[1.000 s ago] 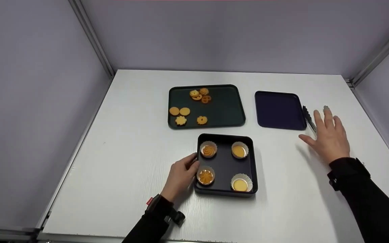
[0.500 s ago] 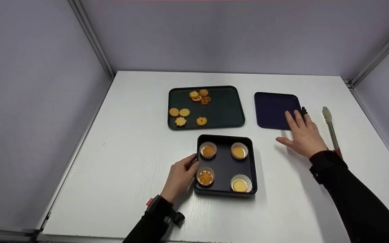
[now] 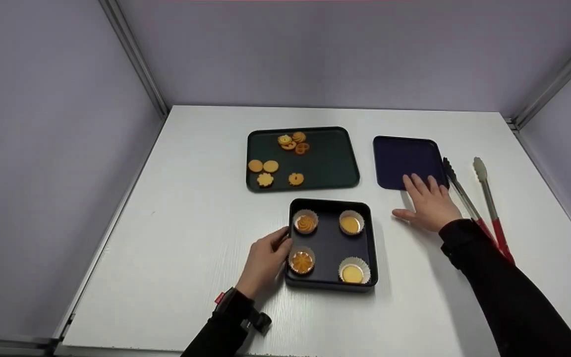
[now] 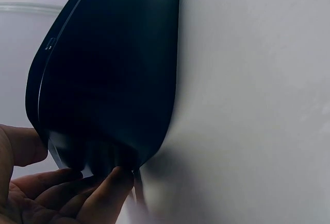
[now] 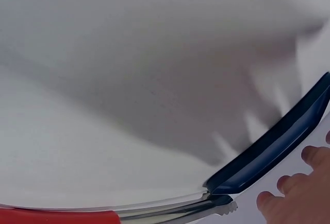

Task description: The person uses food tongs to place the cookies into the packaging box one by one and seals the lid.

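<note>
A square black pan (image 3: 328, 243) stands near the front middle of the table. Four-corner placing shows inside it: pale paper cups (image 3: 354, 269), each with a biscuit. My left hand (image 3: 264, 260) grips the pan's left wall; the left wrist view shows the thumb by the rim and curled fingers against the outer side. Over the front edge of a small dark blue tray (image 3: 404, 156), my right hand (image 3: 431, 208) is spread with nothing in it. Metal tongs (image 3: 488, 196) with red handles lie to its right, their handle ends partly hidden by the sleeve.
A dark green tray (image 3: 330, 163) lies behind the pan. On it are several biscuits, some grouped at the back, including a pretzel-shaped one (image 3: 302, 148), others along the left and front. Grey partition walls (image 3: 335, 54) border the white table (image 3: 191, 218).
My right hand has moved left from above the tongs to the blue tray's front edge, uncovering the tongs. The left hand stays on the pan.
</note>
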`<state>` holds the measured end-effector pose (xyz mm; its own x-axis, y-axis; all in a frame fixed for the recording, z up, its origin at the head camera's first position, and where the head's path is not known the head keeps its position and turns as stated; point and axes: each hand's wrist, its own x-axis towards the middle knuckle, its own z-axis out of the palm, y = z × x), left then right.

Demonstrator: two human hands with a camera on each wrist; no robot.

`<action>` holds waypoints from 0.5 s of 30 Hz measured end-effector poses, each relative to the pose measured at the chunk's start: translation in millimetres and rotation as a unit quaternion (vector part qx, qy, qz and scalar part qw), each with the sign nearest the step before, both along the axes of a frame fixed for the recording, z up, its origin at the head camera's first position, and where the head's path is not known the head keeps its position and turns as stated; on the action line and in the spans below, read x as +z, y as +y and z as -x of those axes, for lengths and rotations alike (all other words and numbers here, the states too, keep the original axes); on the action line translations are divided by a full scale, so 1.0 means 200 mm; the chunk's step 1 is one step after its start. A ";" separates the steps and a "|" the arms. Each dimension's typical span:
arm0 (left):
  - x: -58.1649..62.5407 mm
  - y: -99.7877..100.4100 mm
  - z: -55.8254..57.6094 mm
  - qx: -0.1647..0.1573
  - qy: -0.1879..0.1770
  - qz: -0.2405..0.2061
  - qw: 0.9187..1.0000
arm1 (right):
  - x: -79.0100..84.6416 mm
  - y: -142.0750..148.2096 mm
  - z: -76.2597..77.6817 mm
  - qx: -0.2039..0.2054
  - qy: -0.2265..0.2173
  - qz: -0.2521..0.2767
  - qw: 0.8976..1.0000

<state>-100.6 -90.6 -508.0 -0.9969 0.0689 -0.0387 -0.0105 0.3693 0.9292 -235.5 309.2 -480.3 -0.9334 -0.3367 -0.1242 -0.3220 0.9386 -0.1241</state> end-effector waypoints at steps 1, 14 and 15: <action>0.00 0.00 0.00 -0.001 0.002 0.000 1.000 | -0.01 0.00 0.00 0.003 0.002 -0.003 1.000; 0.00 0.00 0.00 0.001 -0.001 -0.007 1.000 | -0.05 -0.03 -0.02 0.012 0.023 -0.020 0.999; 0.00 0.00 0.00 0.000 -0.001 -0.006 1.000 | -0.05 -0.03 -0.02 0.012 0.028 -0.017 0.999</action>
